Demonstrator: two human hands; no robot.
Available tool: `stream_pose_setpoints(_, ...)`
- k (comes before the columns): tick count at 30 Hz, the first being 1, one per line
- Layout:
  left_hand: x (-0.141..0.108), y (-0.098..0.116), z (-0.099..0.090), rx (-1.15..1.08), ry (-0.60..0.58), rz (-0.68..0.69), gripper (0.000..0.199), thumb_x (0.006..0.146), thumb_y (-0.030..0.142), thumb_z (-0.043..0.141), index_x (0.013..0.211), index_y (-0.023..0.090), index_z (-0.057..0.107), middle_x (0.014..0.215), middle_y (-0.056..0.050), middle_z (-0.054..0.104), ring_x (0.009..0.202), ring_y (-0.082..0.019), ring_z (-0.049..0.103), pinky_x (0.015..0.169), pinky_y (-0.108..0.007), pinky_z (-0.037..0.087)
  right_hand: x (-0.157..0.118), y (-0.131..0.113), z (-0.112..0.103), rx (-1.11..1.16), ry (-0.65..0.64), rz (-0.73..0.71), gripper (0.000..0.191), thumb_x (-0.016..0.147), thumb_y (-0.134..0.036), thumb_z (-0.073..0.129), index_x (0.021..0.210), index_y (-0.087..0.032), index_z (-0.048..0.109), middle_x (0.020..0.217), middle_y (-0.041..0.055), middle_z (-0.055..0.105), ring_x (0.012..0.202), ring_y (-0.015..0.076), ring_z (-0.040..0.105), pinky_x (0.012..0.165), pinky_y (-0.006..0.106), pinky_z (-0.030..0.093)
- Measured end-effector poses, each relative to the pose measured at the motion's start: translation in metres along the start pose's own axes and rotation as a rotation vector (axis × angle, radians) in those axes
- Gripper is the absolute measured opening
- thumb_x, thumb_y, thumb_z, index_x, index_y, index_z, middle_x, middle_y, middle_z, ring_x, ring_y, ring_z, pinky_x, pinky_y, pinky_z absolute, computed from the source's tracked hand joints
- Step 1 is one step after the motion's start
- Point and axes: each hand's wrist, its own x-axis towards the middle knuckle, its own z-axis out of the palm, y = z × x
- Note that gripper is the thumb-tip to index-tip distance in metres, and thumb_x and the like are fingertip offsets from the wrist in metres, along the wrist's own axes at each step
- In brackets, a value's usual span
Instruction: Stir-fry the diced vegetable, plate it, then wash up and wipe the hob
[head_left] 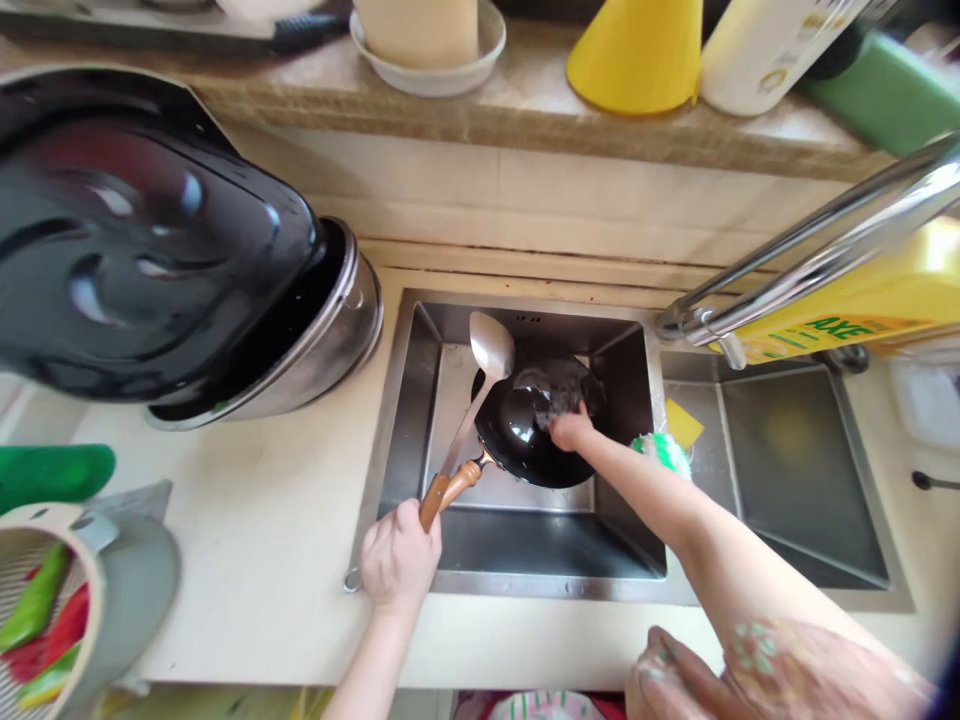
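My left hand (401, 560) is wrapped round the wooden handle of a black wok (555, 460) and the handle end of a metal spatula (491, 345). The wok is tilted inside the left basin of the steel sink (517, 545). Alongside the wok's left edge, the spatula points up with its blade at the far side. My right hand (571, 428) is inside the wok, its fingers closed on a dark, mesh-like scrubber (555, 392) against the wok's surface; blur softens its outline.
A chrome faucet (817, 240) and yellow AXE bottle (840, 325) stand at the right. A yellow sponge (682, 425) and green-white scrubber (661, 452) lie near the divider. At left are a large pot (300, 370), its black lid (150, 240) and a colander (135, 590) of peppers.
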Motion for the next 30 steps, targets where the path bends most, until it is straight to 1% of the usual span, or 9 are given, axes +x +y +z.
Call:
stream_pose_setpoints(2,-0.001,-0.001,-0.001,-0.020,-0.005,-0.003,0.014,0.082,0.030,0.057,0.083,0.015,0.056,0.057,-0.002,0.059,0.058,-0.021,0.062,0.064,-0.032,0.041,-0.024,-0.023,0.015,0.047,-0.040,-0.023,0.032,0.092,-0.026,0.040,0.105,-0.023,0.070,0.114,0.0116,0.068,0.114,0.0319,0.056,0.105,0.057,0.027)
stream_pose_setpoints(4,-0.001,-0.001,-0.001,-0.035,-0.001,-0.001,0.013,0.082,0.028,0.057,0.083,0.015,0.056,0.058,-0.002,0.060,0.060,-0.022,0.062,0.066,-0.032,0.041,-0.039,-0.051,0.028,0.100,-0.042,-0.066,0.039,0.096,-0.031,0.033,0.101,-0.023,0.070,0.109,0.0104,0.069,0.104,0.0267,0.062,0.095,0.045,0.043)
stream_pose_setpoints(7,0.000,-0.001,0.000,-0.035,0.020,0.005,0.013,0.082,0.028,0.056,0.084,0.015,0.056,0.058,-0.003,0.060,0.060,-0.022,0.062,0.066,-0.032,0.041,-0.045,-0.069,0.039,0.160,-0.027,-0.131,0.042,0.100,-0.038,0.028,0.107,-0.020,0.066,0.110,0.0079,0.067,0.098,0.0190,0.063,0.087,0.035,0.049)
stream_pose_setpoints(11,0.000,0.000,0.002,-0.011,0.040,0.005,0.014,0.083,0.030,0.054,0.084,0.016,0.056,0.056,-0.002,0.059,0.057,-0.022,0.061,0.063,-0.032,0.041,-0.033,-0.028,0.029,0.112,-0.018,-0.078,0.033,0.092,-0.040,0.052,0.115,-0.017,0.060,0.118,0.0077,0.059,0.104,0.0218,0.058,0.093,0.046,0.046)
stream_pose_setpoints(15,0.001,0.002,0.001,-0.017,0.015,0.015,0.013,0.083,0.029,0.054,0.084,0.016,0.055,0.058,-0.003,0.060,0.058,-0.022,0.061,0.065,-0.032,0.041,-0.009,0.014,0.009,0.003,0.042,0.060,0.041,0.090,-0.035,0.056,0.127,-0.019,0.051,0.137,0.0100,0.046,0.123,0.0285,0.045,0.102,0.055,0.036)
stream_pose_setpoints(18,0.001,0.001,0.001,-0.018,0.020,0.010,0.013,0.083,0.029,0.054,0.084,0.016,0.055,0.058,-0.003,0.060,0.059,-0.022,0.061,0.064,-0.032,0.041,-0.014,0.004,0.019,-0.041,0.012,0.052,0.034,0.092,-0.033,0.053,0.123,-0.018,0.056,0.134,0.0109,0.051,0.126,0.0283,0.043,0.107,0.058,0.026)
stream_pose_setpoints(23,0.000,0.000,0.003,-0.032,0.011,0.014,0.014,0.083,0.030,0.054,0.084,0.016,0.055,0.058,-0.003,0.060,0.058,-0.022,0.061,0.064,-0.033,0.040,-0.047,-0.014,0.050,-0.060,-0.042,-0.047,0.035,0.091,-0.039,0.054,0.118,-0.018,0.057,0.124,0.0084,0.057,0.110,0.0231,0.055,0.097,0.049,0.042)
stream_pose_setpoints(26,-0.001,0.001,0.003,-0.036,-0.012,-0.002,0.013,0.084,0.029,0.053,0.086,0.017,0.055,0.060,-0.003,0.061,0.061,-0.023,0.061,0.065,-0.033,0.040,-0.032,0.008,0.026,-0.091,0.079,0.051,0.040,0.089,-0.038,0.057,0.124,-0.019,0.054,0.133,0.0092,0.050,0.121,0.0268,0.048,0.101,0.054,0.037)
stream_pose_setpoints(30,-0.003,0.000,0.002,-0.049,-0.032,-0.025,0.012,0.084,0.029,0.054,0.086,0.017,0.055,0.061,-0.003,0.061,0.062,-0.023,0.062,0.067,-0.034,0.042,0.020,0.024,-0.022,-0.060,0.284,0.197,0.046,0.095,-0.030,0.041,0.138,-0.012,0.042,0.148,0.0178,0.033,0.140,0.0329,0.019,0.111,0.060,0.009)
